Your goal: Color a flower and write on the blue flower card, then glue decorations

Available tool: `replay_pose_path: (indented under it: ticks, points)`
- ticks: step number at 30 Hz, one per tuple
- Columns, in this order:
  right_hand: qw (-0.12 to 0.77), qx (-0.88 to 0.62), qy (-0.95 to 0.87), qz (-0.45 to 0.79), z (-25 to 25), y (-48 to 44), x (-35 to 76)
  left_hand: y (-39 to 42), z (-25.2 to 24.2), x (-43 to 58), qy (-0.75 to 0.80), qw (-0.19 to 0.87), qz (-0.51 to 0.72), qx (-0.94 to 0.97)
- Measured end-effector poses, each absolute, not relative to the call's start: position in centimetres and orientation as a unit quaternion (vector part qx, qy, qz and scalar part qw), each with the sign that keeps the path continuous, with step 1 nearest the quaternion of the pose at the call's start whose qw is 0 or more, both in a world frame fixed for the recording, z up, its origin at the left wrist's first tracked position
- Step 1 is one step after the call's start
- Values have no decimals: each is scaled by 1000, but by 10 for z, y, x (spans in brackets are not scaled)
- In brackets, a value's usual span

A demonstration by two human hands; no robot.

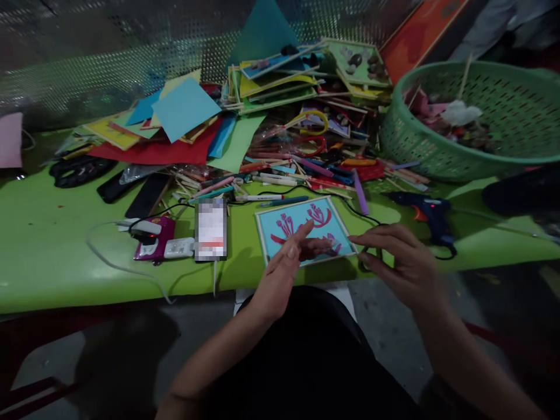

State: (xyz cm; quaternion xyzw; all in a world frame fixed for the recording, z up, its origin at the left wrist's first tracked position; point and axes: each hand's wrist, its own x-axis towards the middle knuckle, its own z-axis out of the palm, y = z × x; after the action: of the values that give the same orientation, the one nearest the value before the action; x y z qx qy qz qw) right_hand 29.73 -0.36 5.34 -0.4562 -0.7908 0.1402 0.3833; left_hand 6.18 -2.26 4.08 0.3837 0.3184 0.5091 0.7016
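Observation:
A light-blue picture card (301,216) with a thin pale stick border lies at the table's front edge. Red and pink flower shapes with curved leaves decorate it. My left hand (280,274) is over its lower part, fingers stretched out, holding nothing visible; it hides some of the design. At the card's right corner, my right hand (402,262) has its thumb and forefinger drawn together around the border. A dark blue glue gun (431,216) with an orange trigger and a small red light rests just beyond that hand.
Pens, sticks and scissors (312,119) are heaped behind the card, with coloured paper (186,108) and stacked framed cards (280,79). A green basket (437,146) stands at right. Left are a phone (210,230), a purple power bank (157,236) and cables on the green table (56,251).

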Motion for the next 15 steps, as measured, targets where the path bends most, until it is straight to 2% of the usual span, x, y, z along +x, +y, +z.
replay_pose_path:
  ticks: [3, 8, 15]
  points:
    - [383, -434, -797, 171, 63, -5, 282, -27, 44, 64, 314, 731, 484, 364]
    - [394, -417, -803, 160, 66, -8, 270, -33, 48, 59, 327, 714, 445, 432]
    - [388, -495, -733, 260, 67, -17, 289, -31, 62, 51, 300, 702, 376, 525]
